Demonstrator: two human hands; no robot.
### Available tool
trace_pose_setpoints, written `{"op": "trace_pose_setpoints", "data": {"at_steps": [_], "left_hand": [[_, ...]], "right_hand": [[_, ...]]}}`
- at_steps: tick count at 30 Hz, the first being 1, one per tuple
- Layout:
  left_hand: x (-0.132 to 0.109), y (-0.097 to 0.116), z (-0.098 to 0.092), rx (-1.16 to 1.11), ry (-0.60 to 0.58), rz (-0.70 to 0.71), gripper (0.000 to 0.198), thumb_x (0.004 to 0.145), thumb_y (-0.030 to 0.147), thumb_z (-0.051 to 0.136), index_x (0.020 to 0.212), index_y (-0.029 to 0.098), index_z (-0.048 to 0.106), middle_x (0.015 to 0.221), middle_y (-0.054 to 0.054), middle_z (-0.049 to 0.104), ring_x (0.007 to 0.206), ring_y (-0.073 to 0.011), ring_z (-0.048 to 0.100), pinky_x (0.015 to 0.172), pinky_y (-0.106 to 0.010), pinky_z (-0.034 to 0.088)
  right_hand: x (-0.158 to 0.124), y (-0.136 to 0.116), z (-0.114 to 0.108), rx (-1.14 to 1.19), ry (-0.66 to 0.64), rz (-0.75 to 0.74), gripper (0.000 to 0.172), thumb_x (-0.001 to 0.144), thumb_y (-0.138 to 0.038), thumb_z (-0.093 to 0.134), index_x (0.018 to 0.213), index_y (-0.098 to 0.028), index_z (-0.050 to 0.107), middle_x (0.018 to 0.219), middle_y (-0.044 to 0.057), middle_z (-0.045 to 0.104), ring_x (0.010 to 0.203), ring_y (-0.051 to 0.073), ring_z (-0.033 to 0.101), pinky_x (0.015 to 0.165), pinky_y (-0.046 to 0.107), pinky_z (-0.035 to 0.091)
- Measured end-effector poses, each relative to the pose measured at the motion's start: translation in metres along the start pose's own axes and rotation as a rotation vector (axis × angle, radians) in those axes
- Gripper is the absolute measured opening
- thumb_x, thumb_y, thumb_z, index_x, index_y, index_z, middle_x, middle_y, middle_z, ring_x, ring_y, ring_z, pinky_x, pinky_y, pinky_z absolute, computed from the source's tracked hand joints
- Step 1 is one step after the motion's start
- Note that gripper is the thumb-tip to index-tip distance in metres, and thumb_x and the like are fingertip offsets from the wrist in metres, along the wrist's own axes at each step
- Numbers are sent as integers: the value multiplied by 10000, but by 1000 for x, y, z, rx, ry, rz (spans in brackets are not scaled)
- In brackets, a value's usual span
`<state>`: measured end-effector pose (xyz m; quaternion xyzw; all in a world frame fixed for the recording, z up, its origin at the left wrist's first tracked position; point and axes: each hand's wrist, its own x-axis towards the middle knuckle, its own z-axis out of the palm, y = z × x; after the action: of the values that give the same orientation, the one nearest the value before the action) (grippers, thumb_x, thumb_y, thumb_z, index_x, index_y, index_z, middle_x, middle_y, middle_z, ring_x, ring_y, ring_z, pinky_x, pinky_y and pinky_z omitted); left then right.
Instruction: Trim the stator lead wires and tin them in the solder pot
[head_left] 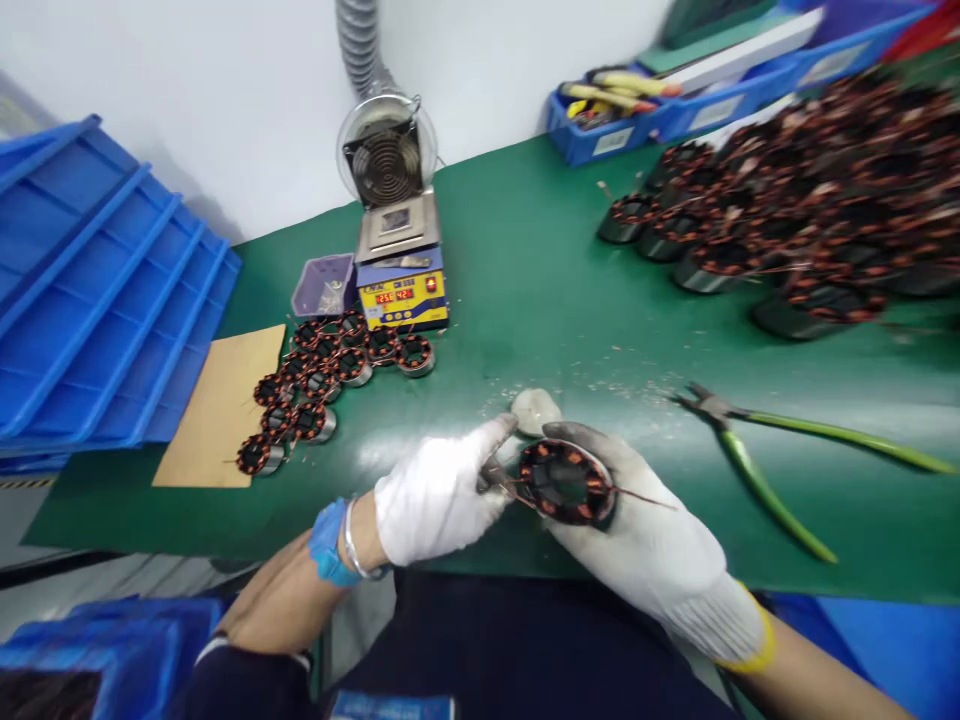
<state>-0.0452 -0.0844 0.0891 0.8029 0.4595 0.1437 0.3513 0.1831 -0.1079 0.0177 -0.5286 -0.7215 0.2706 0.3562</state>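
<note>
A motor stator [566, 482], a dark ring wound with copper wire, is gripped in my gloved right hand [645, 520] with its open face towards me. One wire end sticks out to the right across the glove. My left hand [450, 485], also gloved, pinches the copper wire leads at the stator's left side between thumb and fingers. Just behind the stator a small whitish round lump [535, 411] sits on the bench. Green-handled cutting pliers [750, 425] lie to the right with their handles spread, apart from both hands.
Several wound stators [322, 380] stand at left beside a yellow solder pot [405, 300] and purple tray [324, 285]. A large stator pile [840, 210] fills the right. Blue crates [97, 300], brown cardboard [221, 410] and a blue tool bin [600, 135] border the green bench [517, 250].
</note>
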Motion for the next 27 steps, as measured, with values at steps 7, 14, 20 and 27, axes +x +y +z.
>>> {"op": "trace_pose_setpoints", "data": {"at_steps": [7, 14, 20, 27], "left_hand": [[42, -15, 14, -60, 188, -131, 1301, 520, 496, 966, 1602, 164, 323, 1604, -226, 467, 1462, -441, 488, 1206, -613, 439], [83, -33, 59, 65, 204, -110, 1028, 634, 371, 894, 1521, 134, 432, 1477, -204, 606, 1368, -405, 588, 1185, -575, 479], [87, -41, 69, 115, 248, -6, 653, 721, 290, 819, 1329, 170, 610, 1248, -130, 752, 1163, -335, 718, 1066, -521, 577], [90, -42, 62, 152, 214, 21, 602, 758, 377, 813, 1297, 180, 631, 1179, -118, 778, 1096, -323, 742, 1002, -494, 606]], "right_hand": [[6, 35, -27, 24, 197, 336, 669, 724, -336, 747, 1346, -314, 500, 1317, 124, 680, 1152, 386, 719, 1036, 573, 578], [26, 57, -41, -273, 79, 160, 627, 769, -385, 700, 1350, -219, 531, 1258, 156, 709, 1150, 378, 717, 991, 541, 599], [33, 52, -54, -416, -158, -111, 598, 835, -268, 611, 1421, -184, 519, 1325, 163, 689, 1185, 338, 714, 956, 461, 613], [58, 39, -66, -562, -208, -245, 505, 857, -249, 582, 1352, -149, 579, 1214, 156, 724, 918, 299, 759, 725, 396, 577]]}}
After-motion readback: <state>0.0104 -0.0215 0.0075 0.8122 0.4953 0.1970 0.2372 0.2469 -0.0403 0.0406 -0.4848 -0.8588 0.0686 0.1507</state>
